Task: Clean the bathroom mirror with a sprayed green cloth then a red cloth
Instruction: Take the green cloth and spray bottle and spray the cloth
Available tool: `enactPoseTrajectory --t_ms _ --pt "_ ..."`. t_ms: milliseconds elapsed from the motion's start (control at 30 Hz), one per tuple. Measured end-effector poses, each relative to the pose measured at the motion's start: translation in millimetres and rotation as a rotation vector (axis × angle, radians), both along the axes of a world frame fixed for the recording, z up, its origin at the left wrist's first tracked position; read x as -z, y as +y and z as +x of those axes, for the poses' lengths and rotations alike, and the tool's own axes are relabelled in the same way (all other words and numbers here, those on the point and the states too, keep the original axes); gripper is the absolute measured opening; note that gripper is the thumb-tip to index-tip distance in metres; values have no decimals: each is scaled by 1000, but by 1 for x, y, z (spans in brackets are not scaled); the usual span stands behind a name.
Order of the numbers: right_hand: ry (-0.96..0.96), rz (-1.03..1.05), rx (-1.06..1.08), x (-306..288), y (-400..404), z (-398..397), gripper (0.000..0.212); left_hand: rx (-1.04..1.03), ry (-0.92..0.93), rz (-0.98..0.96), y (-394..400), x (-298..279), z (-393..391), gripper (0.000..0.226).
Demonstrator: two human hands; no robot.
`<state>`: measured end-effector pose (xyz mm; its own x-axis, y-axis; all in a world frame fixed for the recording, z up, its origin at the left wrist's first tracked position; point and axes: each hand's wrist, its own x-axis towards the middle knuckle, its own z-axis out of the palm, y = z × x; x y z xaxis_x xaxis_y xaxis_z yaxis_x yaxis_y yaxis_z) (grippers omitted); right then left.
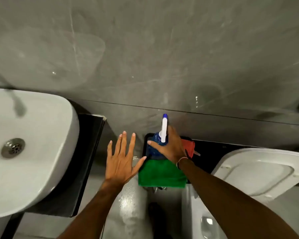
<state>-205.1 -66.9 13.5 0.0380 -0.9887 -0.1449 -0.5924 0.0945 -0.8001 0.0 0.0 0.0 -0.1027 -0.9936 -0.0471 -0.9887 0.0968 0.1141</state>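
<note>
A blue spray bottle [153,144] with a white trigger head and blue nozzle stands in a black tray [146,140] by the wall. My right hand [169,145] is wrapped over the bottle's neck and shoulder. A folded green cloth [160,173] lies over the tray's near end, just below that hand. A red cloth [189,146] shows behind my right wrist, partly hidden. My left hand [122,161] hovers flat with fingers spread, left of the tray, its thumb tip near the green cloth's corner. No mirror is in view.
A white washbasin [33,152] with a metal drain sits on a black counter [86,163] at the left. A white toilet with closed lid [259,171] stands at the right. A grey tiled wall fills the top; grey floor lies below.
</note>
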Motion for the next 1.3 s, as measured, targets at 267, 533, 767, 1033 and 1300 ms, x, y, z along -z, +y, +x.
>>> enactPoseTrajectory --t_ms 267,533,767,1033,1300 --pt "-113 -131 369 -1 -20 38 54 -16 -31 22 -7 27 9 94" --pt "-273 -225 277 -9 -16 32 28 2 -52 15 -8 19 3 90" --pt "-426 -393 235 -55 -6 7 14 164 32 249 -25 8 -18 47" --pt "-337 -592 352 -89 9 -53 35 231 244 677 -66 33 -82 52" --pt "-220 -591 356 -89 17 -82 34 173 221 925 -67 54 -108 59"
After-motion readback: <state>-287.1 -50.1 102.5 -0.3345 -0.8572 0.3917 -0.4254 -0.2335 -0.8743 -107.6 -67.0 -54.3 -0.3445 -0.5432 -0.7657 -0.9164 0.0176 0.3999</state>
